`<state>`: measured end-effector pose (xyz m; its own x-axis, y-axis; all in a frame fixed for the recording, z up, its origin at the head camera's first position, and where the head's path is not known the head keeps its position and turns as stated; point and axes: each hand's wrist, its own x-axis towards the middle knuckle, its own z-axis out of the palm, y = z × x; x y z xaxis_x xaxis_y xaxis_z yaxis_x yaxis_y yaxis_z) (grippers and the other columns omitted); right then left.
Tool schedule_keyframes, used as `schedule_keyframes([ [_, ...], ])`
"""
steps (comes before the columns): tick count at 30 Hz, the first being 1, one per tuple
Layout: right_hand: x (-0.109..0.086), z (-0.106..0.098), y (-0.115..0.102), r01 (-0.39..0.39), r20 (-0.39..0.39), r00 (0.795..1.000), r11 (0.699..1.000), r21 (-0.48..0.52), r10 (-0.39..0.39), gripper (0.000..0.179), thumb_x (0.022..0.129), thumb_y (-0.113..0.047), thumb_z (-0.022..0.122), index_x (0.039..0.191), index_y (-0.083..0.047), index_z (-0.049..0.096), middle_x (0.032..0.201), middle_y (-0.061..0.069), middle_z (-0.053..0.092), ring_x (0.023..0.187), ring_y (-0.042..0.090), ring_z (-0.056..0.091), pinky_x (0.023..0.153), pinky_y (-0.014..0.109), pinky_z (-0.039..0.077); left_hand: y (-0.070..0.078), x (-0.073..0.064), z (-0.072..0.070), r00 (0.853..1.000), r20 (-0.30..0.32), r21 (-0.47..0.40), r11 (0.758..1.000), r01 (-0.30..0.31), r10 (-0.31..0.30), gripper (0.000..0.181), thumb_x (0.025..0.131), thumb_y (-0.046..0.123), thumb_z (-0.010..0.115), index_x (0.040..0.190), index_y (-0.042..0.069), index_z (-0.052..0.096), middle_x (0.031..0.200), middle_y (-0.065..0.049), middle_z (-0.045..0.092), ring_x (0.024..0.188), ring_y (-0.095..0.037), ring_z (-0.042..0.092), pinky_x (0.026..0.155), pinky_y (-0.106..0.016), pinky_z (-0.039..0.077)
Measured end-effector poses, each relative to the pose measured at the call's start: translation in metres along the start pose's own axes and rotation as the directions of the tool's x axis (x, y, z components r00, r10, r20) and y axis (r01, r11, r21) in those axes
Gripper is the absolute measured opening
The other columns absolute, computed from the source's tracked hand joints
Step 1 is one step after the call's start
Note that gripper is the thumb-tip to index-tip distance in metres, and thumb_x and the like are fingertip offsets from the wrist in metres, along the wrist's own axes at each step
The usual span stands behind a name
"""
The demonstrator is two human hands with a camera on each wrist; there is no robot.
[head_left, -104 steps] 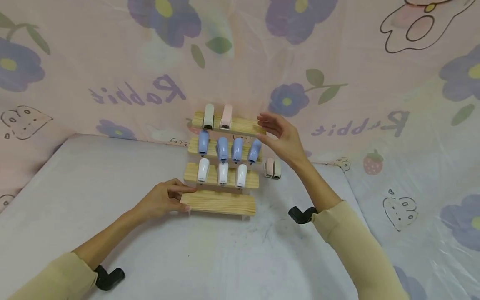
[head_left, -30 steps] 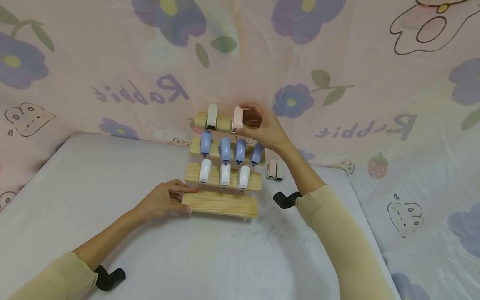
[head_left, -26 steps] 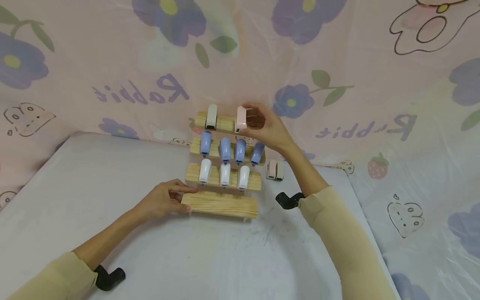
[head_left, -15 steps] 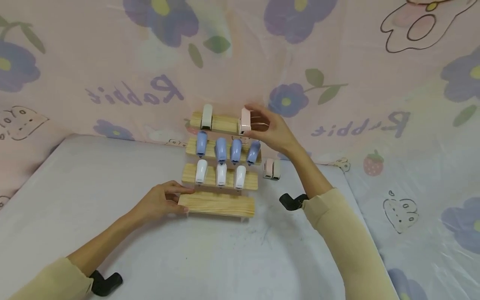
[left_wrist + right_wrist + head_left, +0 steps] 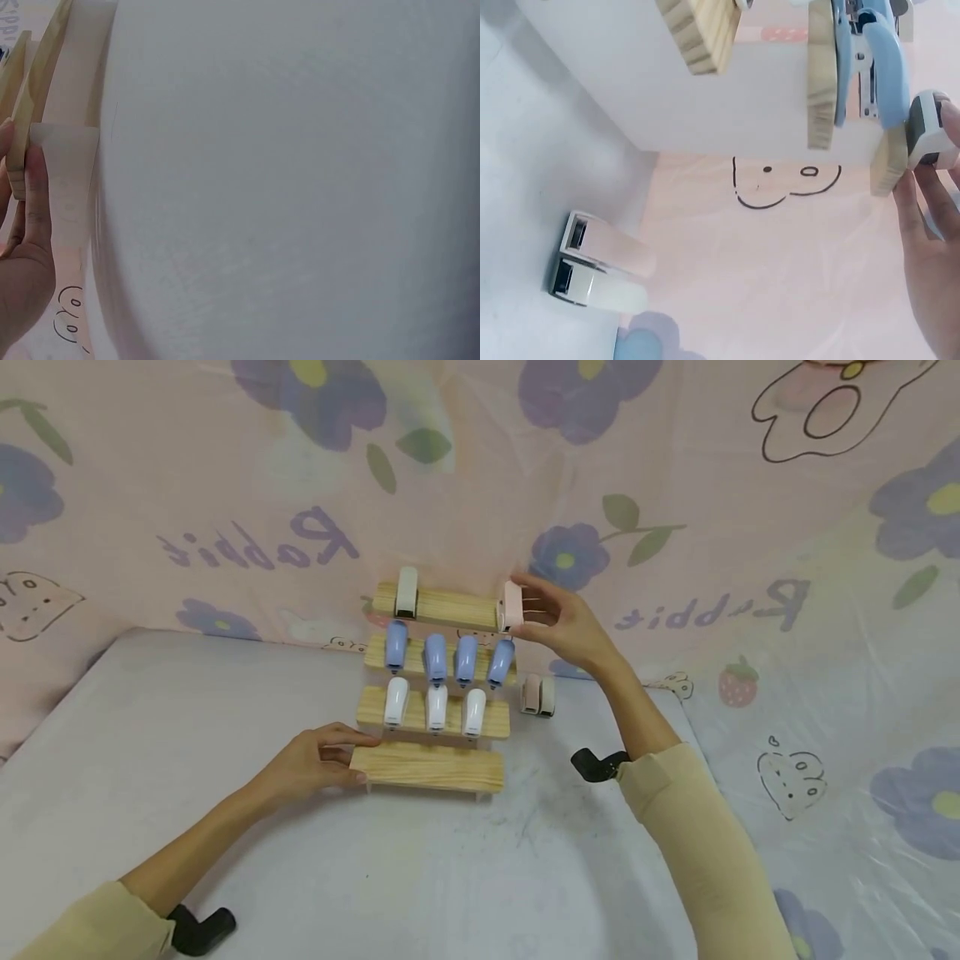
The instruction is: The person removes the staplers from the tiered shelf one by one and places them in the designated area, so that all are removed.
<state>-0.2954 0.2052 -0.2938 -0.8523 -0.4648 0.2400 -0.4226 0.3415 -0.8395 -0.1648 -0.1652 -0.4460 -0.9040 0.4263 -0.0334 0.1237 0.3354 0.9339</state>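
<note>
while the left hand [image 5: 309, 766] pinches the bottom shelf [image 5: 433, 767], the right hand [image 5: 566, 621] is higher. it grips a pink stapler [image 5: 512, 607] at the top shelf [image 5: 455, 608].

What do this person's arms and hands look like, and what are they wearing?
The left hand and right hand are bare, without gloves. The left sleeve and right sleeve are plain beige, ending along the forearms. A bent black piece juts out at each cuff; no cables show.

We note dim, diffuse light in the head view, soft shadows on the tabletop [image 5: 420, 877], and a brighter right wrist view.
</note>
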Motion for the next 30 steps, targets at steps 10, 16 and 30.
schedule_keyframes([
  [10,-0.008,-0.012,0.005,-0.010,0.005,1.000,0.999,-0.032,0.011,0.072,0.086,0.002,0.075,0.149,-0.007,0.043,0.137,0.020,0.052,0.126,0.034,0.052,0.108,0.043,0.041,0.000,0.000,-0.001,1.000,-0.001,-0.001,1.000,0.002,-0.002,0.052,0.081,0.023,0.084,0.129,0.015,0.067,0.133,-0.008,0.056,0.110,-0.028,0.062,0.092,-0.035,0.051],
  [16,-0.016,-0.017,0.006,-0.048,-0.006,0.999,0.998,-0.043,0.048,0.070,0.086,0.001,0.075,0.149,-0.009,0.045,0.138,0.016,0.051,0.127,0.032,0.051,0.107,0.044,0.042,0.000,0.001,0.000,1.000,0.003,-0.023,1.000,0.018,-0.018,0.052,0.080,0.022,0.085,0.128,0.015,0.067,0.132,-0.009,0.057,0.110,-0.029,0.063,0.090,-0.036,0.053],
  [30,-0.027,-0.027,0.014,-0.065,-0.026,0.998,0.993,-0.099,0.062,0.068,0.087,0.001,0.073,0.148,-0.008,0.045,0.137,0.017,0.053,0.126,0.033,0.052,0.106,0.046,0.043,-0.003,0.002,0.001,1.000,-0.004,-0.024,0.999,0.025,-0.025,0.053,0.079,0.023,0.085,0.128,0.016,0.068,0.129,-0.008,0.057,0.113,-0.030,0.062,0.094,-0.039,0.051],
])
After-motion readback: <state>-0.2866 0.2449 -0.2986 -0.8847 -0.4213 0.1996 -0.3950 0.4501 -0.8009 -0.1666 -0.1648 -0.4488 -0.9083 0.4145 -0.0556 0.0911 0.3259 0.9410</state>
